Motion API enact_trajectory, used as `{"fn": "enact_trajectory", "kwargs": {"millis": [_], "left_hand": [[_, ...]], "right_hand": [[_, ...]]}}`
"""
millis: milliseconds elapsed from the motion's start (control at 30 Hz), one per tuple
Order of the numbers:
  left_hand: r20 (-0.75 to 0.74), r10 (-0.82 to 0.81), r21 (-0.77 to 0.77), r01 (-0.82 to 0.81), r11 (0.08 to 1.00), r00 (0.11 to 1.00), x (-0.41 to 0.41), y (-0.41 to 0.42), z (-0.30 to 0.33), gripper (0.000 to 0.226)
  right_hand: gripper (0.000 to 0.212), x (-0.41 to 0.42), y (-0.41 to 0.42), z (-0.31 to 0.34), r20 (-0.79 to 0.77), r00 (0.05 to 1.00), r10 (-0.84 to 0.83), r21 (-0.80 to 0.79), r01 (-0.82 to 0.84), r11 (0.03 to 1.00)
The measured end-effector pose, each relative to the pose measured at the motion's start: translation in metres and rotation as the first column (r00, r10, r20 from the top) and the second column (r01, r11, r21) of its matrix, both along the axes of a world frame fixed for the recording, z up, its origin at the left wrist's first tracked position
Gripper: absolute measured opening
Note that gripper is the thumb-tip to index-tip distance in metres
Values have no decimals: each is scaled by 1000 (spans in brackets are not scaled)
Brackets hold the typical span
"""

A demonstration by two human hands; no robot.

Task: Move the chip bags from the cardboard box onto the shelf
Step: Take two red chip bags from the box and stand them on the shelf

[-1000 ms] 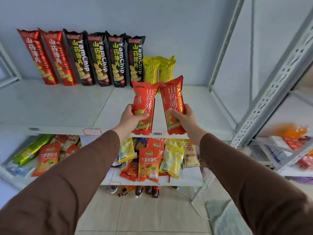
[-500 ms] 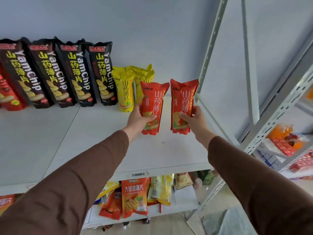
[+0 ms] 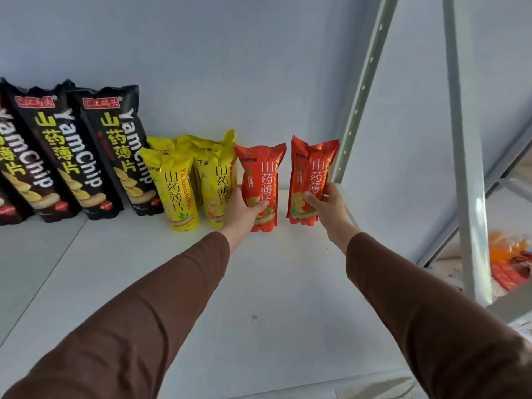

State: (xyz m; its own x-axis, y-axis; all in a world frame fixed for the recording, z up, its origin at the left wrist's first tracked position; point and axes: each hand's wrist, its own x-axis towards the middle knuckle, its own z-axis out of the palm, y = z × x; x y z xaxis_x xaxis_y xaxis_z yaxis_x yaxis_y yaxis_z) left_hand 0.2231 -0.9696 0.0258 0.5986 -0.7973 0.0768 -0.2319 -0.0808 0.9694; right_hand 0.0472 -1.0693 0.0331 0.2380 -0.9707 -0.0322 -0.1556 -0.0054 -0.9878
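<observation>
Two red chip bags stand upright near the back of the white shelf [image 3: 259,283]. My left hand [image 3: 241,210] grips the lower part of the left red bag [image 3: 263,174], which sits right beside the yellow bags [image 3: 178,188]. My right hand [image 3: 325,204] grips the right red bag [image 3: 312,171], close to the grey upright post [image 3: 359,90]. Both bags' bottoms are at or just above the shelf surface; I cannot tell if they touch. The cardboard box is out of view.
Black YamChip bags [image 3: 77,151] lean against the back wall at the left. A slanted metal brace [image 3: 463,156] stands at the right, with orange and red packets [image 3: 509,263] on a neighbouring rack beyond it.
Both hands have carried the red bags from the shelf's front edge deep towards the back wall, beside the yellow bags. The view has closed in on the shelf.
</observation>
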Motion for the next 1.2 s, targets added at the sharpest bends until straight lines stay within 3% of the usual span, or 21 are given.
{"fn": "enact_trajectory", "kwargs": {"millis": [500,1200], "left_hand": [[26,108,6,-108,994,994,16,-99,-19,54],[104,1,-3,-1,1000,995,40,-90,-22,65]], "right_hand": [[56,24,-78,-11,-56,998,28,-41,-30,999],[57,37,-89,-13,-80,991,107,-72,-112,991]]}}
